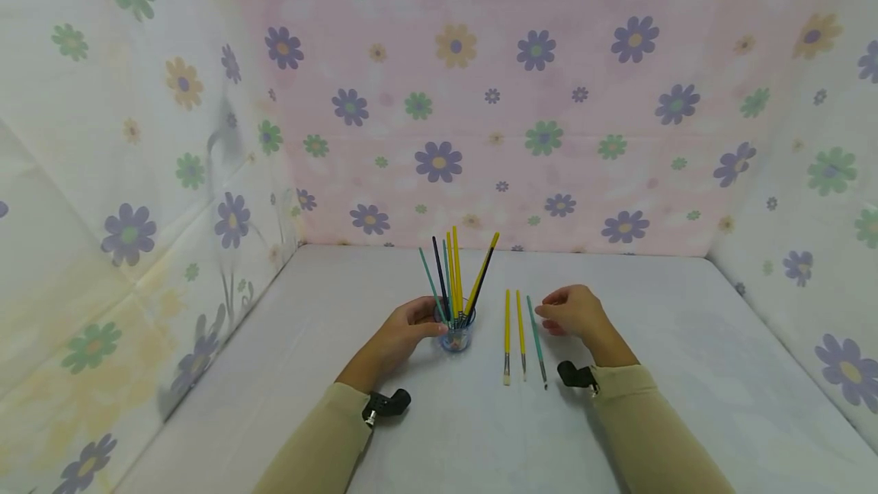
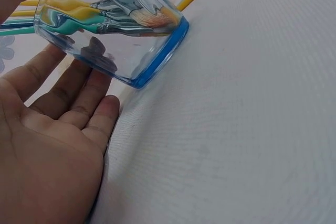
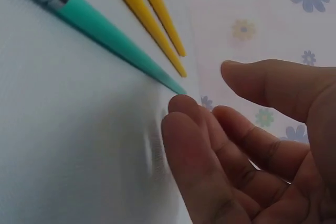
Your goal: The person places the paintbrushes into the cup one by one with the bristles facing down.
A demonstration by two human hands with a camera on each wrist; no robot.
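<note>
A clear glass with a blue base (image 1: 455, 340) stands near the table's middle, holding several paintbrushes, bristles down, with yellow, teal and dark handles (image 1: 456, 273). My left hand (image 1: 405, 328) holds this glass from its left side, thumb on the near side and fingers behind. To the glass's right, a teal paintbrush (image 1: 536, 338) and two yellow paintbrushes (image 1: 507, 326) lie side by side, bristles towards me. Beside the teal handle's far tip is my right hand (image 1: 576, 312). In the right wrist view its fingers (image 3: 191, 156) are loosely bent, thumb apart, nothing held.
A white cloth covers the table (image 1: 658, 311). Behind it hangs a pink flowered curtain (image 1: 384, 128), with pale flowered cloth (image 1: 137, 174) at the sides. Each wrist wears a small black camera (image 1: 575, 374) near its sleeve cuff.
</note>
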